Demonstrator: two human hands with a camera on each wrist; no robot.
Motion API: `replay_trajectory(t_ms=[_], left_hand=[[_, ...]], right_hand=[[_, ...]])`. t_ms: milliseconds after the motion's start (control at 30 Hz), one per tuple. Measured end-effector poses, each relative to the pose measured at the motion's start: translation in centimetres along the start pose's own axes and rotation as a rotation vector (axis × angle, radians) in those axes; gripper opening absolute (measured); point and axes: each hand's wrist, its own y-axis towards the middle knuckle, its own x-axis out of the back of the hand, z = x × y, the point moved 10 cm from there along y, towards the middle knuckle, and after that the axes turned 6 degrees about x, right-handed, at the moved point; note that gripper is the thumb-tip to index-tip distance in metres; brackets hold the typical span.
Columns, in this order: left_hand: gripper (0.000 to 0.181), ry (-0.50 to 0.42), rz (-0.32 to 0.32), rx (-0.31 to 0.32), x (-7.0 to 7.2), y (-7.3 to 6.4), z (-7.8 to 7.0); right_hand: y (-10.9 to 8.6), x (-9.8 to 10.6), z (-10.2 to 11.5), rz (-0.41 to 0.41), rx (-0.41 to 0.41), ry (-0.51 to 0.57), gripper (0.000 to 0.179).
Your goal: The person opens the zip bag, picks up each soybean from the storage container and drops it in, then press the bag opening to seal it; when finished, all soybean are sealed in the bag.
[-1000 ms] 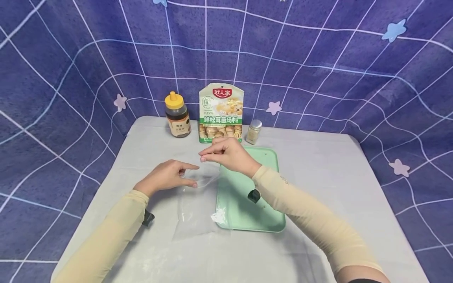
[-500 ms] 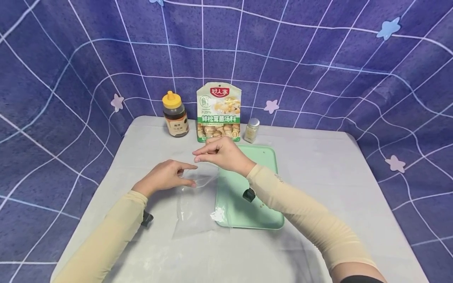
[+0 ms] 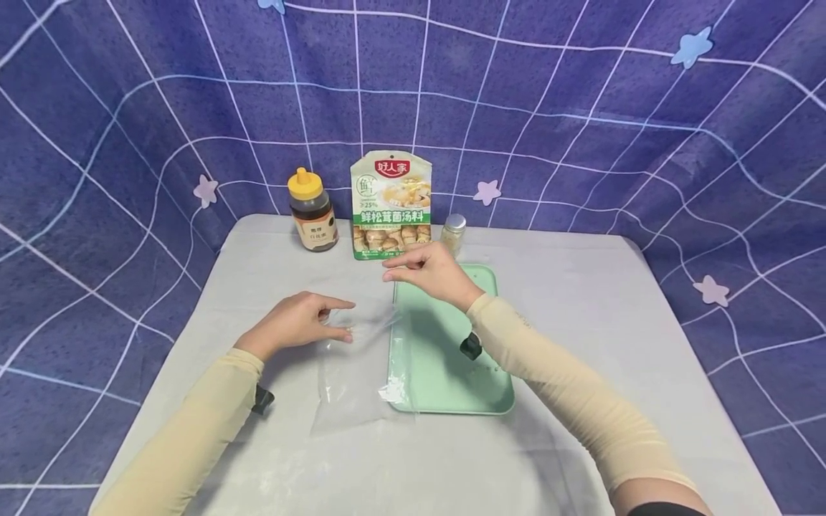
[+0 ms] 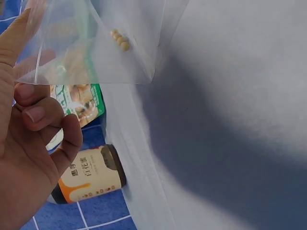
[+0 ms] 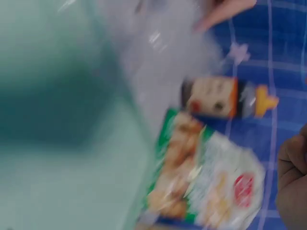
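Note:
My left hand [image 3: 293, 322] grips a clear plastic bag [image 3: 351, 387] near its top, thumb and index finger spread at the mouth. In the left wrist view, several pale yellow, soybean-like beans [image 4: 120, 40] lie inside the bag, and the other fingers curl outside it. My right hand [image 3: 431, 274] hovers over the far left part of a mint-green tray [image 3: 452, 398], its thumb and index finger loosely bent with a small gap between the tips and no object visible there. A few similar beans [image 3: 497, 369] are on the tray. The bag's right side overlaps the tray's left edge.
Along the back stand a honey bottle [image 3: 313, 215] with a yellow cap, a mushroom soup seasoning packet [image 3: 391, 208] and a small silver-lidded jar [image 3: 454, 231]. A blue-purple curtain [image 3: 548, 129] with a grid pattern rises behind the white-covered table [image 3: 581, 301].
My right hand has moved from above the bag mouth rightward to over the tray, its fingertips parting slightly. The left hand keeps its hold on the bag. The head view has shifted slightly.

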Motion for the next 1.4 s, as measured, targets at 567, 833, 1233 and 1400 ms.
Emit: replay_trajectory(t_ms=[567, 833, 1233, 1400], left_hand=[[0.076, 0.012, -0.006, 0.012, -0.1, -0.1, 0.5], [0.066, -0.004, -0.004, 0.020, -0.1, -0.2, 0.2], [0.070, 0.003, -0.007, 0.024, 0.0, -0.1, 0.2], [0.075, 0.007, 0.004, 0.030, 0.1, 0.3, 0.1]], right_hand=[[-8.1, 12.0, -16.1, -0.290, -0.371, -0.302, 0.015], [-10.3, 11.7, -19.0, -0.204, -0.520, -0.330, 0.017], [-9.2, 11.1, -18.0, -0.166, -0.486, -0.383, 0.017], [-6.4, 10.5, -13.6, -0.202, -0.323, -0.314, 0.015]])
